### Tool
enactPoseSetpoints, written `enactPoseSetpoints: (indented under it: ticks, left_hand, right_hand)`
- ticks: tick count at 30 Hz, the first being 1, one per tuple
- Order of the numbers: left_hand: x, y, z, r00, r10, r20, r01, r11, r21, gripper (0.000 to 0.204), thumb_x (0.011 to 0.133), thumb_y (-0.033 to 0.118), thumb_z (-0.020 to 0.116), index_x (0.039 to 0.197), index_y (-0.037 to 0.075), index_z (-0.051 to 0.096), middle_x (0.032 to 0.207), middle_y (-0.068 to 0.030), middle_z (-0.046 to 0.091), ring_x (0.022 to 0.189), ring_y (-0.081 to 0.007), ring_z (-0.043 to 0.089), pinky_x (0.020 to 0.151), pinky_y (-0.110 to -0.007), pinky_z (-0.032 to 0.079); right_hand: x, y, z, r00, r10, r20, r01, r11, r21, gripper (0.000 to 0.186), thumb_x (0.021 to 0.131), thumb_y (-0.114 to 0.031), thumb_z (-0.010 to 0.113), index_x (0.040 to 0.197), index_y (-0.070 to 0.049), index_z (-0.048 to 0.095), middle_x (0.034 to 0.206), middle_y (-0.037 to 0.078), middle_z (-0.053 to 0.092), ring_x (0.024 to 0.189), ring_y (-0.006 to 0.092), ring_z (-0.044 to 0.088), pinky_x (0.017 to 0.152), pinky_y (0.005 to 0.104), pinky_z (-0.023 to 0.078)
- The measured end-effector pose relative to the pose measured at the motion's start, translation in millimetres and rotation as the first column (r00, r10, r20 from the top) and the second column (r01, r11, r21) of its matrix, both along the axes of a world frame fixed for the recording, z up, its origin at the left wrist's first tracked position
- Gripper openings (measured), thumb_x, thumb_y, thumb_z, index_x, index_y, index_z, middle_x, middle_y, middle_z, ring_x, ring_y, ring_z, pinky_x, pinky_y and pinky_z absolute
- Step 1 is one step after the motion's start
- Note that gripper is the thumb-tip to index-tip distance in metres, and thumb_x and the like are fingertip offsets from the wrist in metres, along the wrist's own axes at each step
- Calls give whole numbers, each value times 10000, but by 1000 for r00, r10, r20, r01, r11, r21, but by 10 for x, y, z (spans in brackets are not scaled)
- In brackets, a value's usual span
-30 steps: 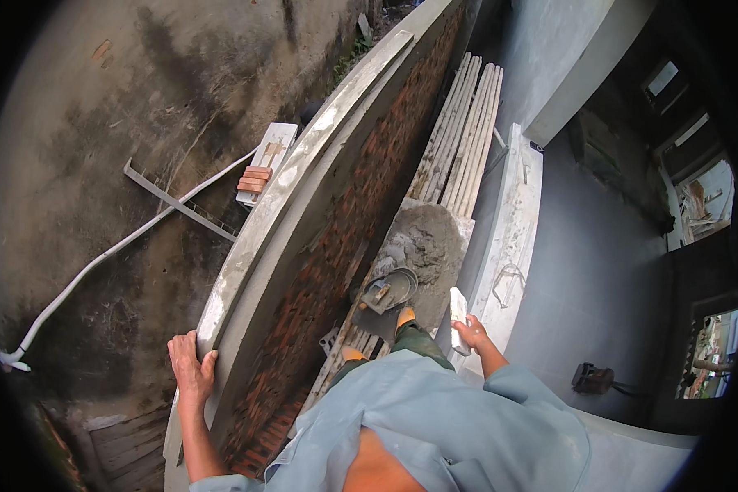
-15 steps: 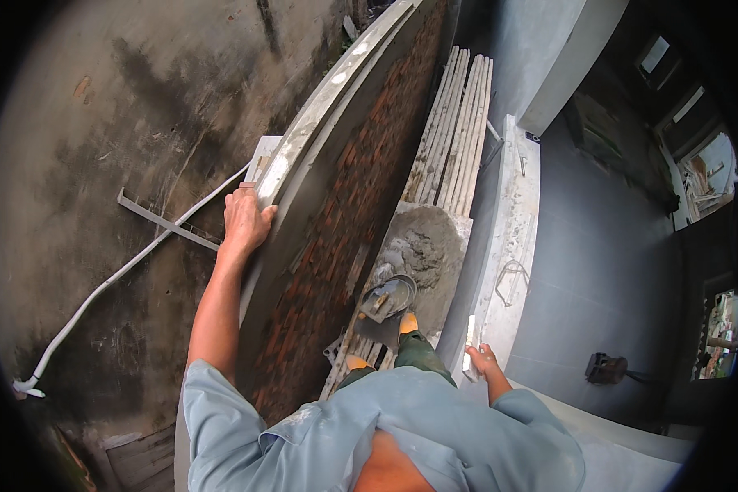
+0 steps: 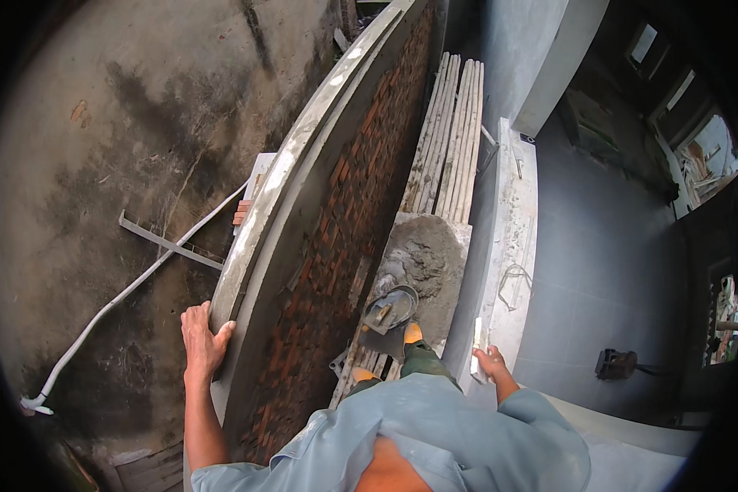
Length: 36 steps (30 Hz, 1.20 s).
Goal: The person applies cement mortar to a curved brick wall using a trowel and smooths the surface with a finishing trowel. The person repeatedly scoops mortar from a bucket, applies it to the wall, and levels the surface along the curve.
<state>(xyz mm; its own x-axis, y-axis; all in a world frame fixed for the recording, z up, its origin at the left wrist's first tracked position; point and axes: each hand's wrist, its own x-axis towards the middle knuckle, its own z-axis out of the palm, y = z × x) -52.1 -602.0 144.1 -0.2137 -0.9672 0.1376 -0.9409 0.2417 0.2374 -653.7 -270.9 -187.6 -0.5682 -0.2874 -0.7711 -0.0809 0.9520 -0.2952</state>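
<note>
My left hand [image 3: 206,338] lies against the outer edge of the curved wall's plastered top [image 3: 291,164], thumb spread over the top and fingers extended. Nothing is held in it. Lower right, my right hand [image 3: 490,362] is closed round a pale, flat, narrow tool [image 3: 477,348], seen edge-on beside the white ledge [image 3: 500,316]; it looks like a plastering float, but its face is hidden. Between my arms, past my feet, a round pan [image 3: 403,301] with a trowel-like tool [image 3: 383,312] sits on the board beside wet grey mortar [image 3: 426,254].
Unplastered brick [image 3: 344,209] shows on the wall's inner face. Light poles [image 3: 447,135] form the walkway ahead. A bent wire [image 3: 513,287] lies on the white ledge. Beyond the wall are a white pipe [image 3: 111,303], a metal bracket [image 3: 168,242] and some bricks [image 3: 241,213].
My left hand has slid back along the wall top toward me, uncovering the bricks beyond it. My right hand still grips the pale tool. The view has shifted slightly.
</note>
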Motion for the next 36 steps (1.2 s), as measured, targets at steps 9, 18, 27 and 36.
enactPoseSetpoints:
  ticks: [9,18,27,36]
  left_hand:
    - [395,472,-292,999,3,-53,-10,991,-131,630,778,185,852,1289,-86,603,1128,-222,581,1102,-423,529,979,-513,451]
    - [-665,-713,-394,998,-8,-69,-3,988,-157,571,825,228,855,1251,-80,632,1134,-223,599,1109,-418,541,963,-518,458]
    - [-1970,-2152,-473,997,7,-74,-19,987,-162,535,874,368,835,1121,-84,691,1149,-265,639,1155,-440,574,1003,-533,474]
    - [-2637,-2796,-499,1000,-10,-27,6,988,-151,616,887,472,823,1164,-66,703,1204,-265,641,1200,-434,575,1030,-526,487]
  right_hand:
    - [105,-342,2,997,80,-9,-80,994,-79,1052,806,-595,781,1616,-30,419,1547,277,560,1429,393,562,1172,437,452]
    - [65,-218,63,999,31,-15,-32,998,-61,1046,805,-588,780,1616,-36,416,1549,279,557,1413,398,574,1170,439,454]
    - [-6,386,-31,983,-184,-8,184,983,7,987,829,-561,777,1589,-22,450,1495,284,598,1370,398,606,1142,447,476]
    - [-88,536,-145,977,-212,-34,213,977,24,939,854,-541,775,1583,-39,460,1494,279,585,1328,395,620,1065,479,521]
